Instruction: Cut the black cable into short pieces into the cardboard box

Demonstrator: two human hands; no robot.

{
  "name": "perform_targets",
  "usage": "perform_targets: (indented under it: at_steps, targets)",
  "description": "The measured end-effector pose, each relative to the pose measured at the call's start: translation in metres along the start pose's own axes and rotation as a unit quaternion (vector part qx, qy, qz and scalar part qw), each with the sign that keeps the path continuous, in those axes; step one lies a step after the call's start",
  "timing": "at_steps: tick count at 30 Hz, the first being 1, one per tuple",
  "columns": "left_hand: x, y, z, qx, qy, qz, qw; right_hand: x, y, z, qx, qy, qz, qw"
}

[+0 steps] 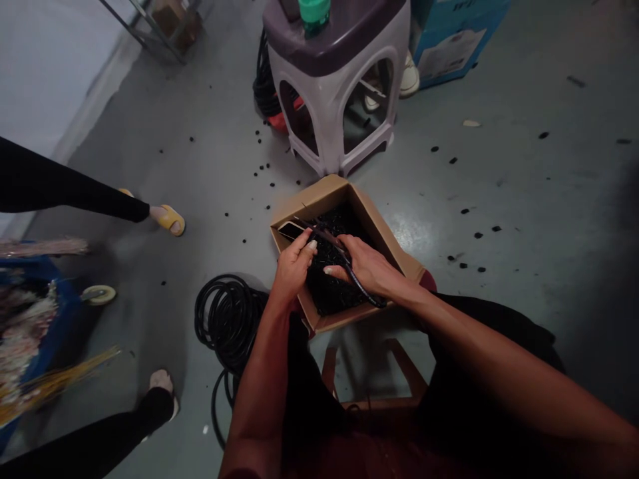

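An open cardboard box (pixel 379 229) sits in front of me, holding a heap of small black pieces (pixel 332 293). My right hand (pixel 367 263) is over the box, closed around a dark scissor-like tool (pixel 363 287) with a curved black handle. The tool's narrow front part points up and left, past my left fingertips. My left hand (pixel 294 263) is at the box's left side, thumb and forefinger pinched together beside the tool. What lies between those fingers is too dark to make out.
Coiled black cable or tubing (pixel 227 322) lies left of my legs. A plastic stool (pixel 329 86) with a green-capped bottle (pixel 314 13) stands beyond the box, near a blue carton (pixel 454 46). A person's legs (pixel 74 183) and a blue cart (pixel 54 299) are at left. Black bits litter the floor.
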State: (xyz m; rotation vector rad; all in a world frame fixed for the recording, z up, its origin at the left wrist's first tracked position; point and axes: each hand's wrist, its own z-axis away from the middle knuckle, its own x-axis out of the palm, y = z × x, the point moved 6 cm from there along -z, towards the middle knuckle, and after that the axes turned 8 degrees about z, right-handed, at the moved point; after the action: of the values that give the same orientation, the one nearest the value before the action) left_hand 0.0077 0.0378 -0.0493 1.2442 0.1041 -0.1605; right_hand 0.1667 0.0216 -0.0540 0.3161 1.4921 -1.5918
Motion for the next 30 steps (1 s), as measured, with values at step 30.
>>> perform_targets:
  at_steps: [30]
  targets:
    - [0.004, 0.005, 0.003, -0.005, -0.06, 0.055, 0.997, -0.006, -0.004, -0.001, 0.014, -0.007, 0.071, 0.997]
